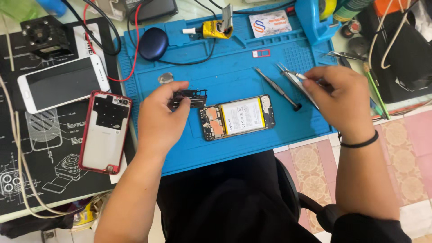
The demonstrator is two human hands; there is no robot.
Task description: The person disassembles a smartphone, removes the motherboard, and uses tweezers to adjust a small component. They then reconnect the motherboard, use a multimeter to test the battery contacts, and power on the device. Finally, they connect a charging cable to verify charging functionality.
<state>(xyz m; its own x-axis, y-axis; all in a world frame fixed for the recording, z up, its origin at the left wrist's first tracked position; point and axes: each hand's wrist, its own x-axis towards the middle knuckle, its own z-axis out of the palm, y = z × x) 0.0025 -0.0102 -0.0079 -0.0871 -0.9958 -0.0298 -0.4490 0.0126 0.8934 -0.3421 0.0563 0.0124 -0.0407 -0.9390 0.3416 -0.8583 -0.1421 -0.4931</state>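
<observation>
An opened phone (237,117) lies back-up on the blue work mat (234,72), its white battery and circuit board bared. My left hand (161,114) holds a small black plastic cover piece (191,97) just above the phone's left end. My right hand (335,99) grips metal tweezers (291,75), points aimed up-left, over the mat's right side.
A thin screwdriver (278,88) lies on the mat beside the tweezers. A red-framed back cover (104,131) and a white phone (63,83) rest on the black mat at left. A glue tube (209,29), dark round case (153,43), cables and tools crowd the back.
</observation>
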